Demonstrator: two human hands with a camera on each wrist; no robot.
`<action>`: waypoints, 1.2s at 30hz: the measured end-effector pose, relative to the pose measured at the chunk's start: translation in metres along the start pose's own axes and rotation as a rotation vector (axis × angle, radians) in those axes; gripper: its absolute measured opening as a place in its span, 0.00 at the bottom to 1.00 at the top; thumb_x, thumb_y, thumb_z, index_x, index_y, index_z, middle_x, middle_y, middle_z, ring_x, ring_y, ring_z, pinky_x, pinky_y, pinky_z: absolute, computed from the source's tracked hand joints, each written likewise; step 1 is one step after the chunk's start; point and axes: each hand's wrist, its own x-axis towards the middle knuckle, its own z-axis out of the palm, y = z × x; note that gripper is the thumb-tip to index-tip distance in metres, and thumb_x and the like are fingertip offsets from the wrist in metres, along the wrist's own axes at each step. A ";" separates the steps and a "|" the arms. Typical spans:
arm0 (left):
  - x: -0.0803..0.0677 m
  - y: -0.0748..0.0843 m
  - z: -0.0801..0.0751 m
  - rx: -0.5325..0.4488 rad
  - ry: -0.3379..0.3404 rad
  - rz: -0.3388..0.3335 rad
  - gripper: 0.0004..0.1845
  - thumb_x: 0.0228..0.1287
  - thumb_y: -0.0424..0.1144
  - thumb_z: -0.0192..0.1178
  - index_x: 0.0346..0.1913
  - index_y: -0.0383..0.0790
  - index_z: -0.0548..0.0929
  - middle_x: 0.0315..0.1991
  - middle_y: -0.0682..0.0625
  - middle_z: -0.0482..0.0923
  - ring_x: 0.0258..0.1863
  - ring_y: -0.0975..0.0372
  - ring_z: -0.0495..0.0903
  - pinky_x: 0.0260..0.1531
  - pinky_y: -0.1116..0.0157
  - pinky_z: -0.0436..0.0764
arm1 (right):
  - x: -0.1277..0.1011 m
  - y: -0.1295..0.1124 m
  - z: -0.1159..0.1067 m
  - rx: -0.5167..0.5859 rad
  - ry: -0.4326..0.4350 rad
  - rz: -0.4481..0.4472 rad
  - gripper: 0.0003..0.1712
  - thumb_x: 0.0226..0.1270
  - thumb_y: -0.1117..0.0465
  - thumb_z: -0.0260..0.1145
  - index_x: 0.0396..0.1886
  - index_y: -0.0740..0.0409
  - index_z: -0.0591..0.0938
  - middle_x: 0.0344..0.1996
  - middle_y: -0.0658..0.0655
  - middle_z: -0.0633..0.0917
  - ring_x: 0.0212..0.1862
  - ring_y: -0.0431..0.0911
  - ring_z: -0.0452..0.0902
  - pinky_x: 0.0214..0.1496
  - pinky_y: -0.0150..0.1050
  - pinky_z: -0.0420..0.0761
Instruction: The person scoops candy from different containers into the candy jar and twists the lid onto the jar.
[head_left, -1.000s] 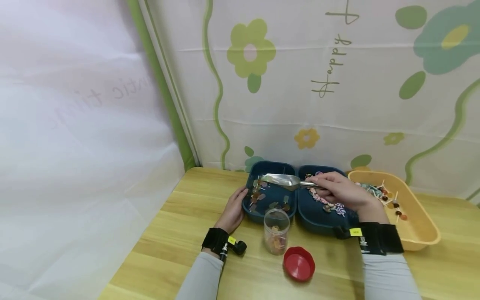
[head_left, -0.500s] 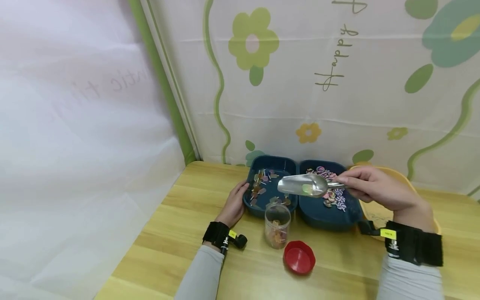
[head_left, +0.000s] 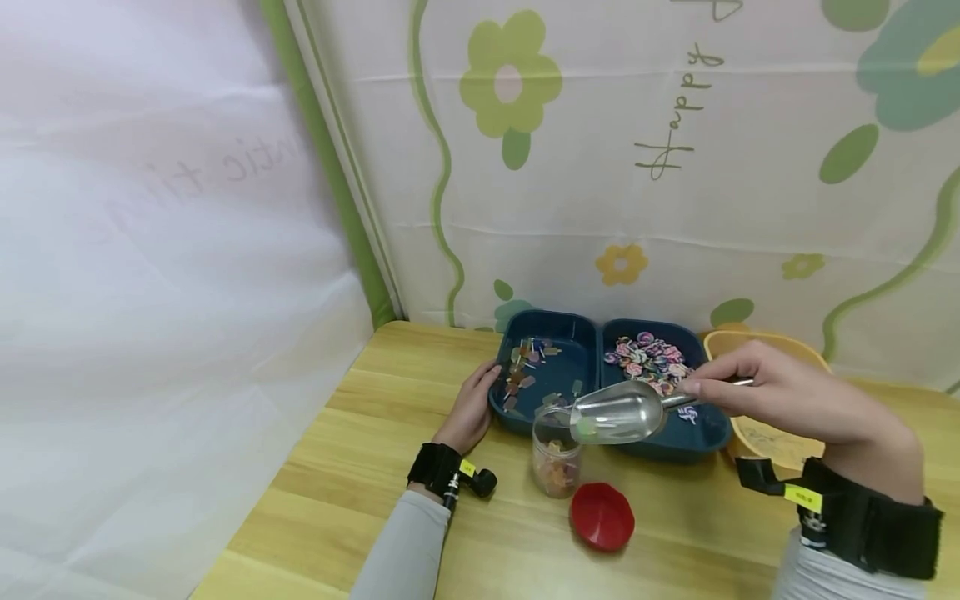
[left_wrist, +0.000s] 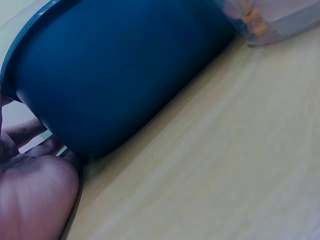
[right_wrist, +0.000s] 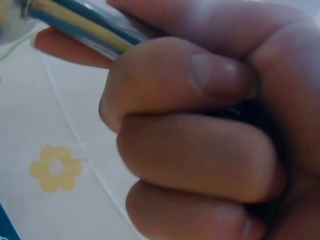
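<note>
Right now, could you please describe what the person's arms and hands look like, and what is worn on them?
The left hand and right hand are bare. Both sleeves are light grey. Each side has a black wrist strap with a small yellow label, its print too small to read, and a black jutting piece.

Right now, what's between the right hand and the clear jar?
Head view: the metal scoop, holding a green piece. The right hand grips the scoop's handle; its mouth overlaps the rim of the clear jar. Can't tell if they touch.
</note>
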 end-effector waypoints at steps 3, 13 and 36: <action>0.001 0.000 0.000 -0.005 -0.002 0.001 0.27 0.85 0.44 0.43 0.79 0.36 0.60 0.75 0.36 0.63 0.69 0.46 0.71 0.57 0.62 0.80 | -0.001 -0.001 -0.001 0.004 -0.003 0.006 0.18 0.77 0.67 0.62 0.34 0.40 0.90 0.16 0.48 0.68 0.19 0.40 0.63 0.20 0.35 0.66; 0.000 0.001 0.001 0.002 -0.006 0.003 0.27 0.86 0.43 0.42 0.78 0.36 0.61 0.73 0.34 0.63 0.59 0.51 0.74 0.52 0.64 0.80 | 0.003 0.006 0.000 -0.131 0.097 0.146 0.16 0.78 0.59 0.62 0.30 0.38 0.89 0.20 0.44 0.73 0.24 0.41 0.67 0.25 0.36 0.67; -0.002 0.000 0.003 0.006 0.018 0.000 0.28 0.85 0.43 0.43 0.79 0.36 0.58 0.75 0.36 0.62 0.68 0.46 0.71 0.62 0.59 0.77 | 0.088 -0.024 0.083 -0.414 0.134 0.372 0.11 0.71 0.60 0.68 0.31 0.57 0.93 0.26 0.52 0.87 0.26 0.44 0.76 0.28 0.41 0.76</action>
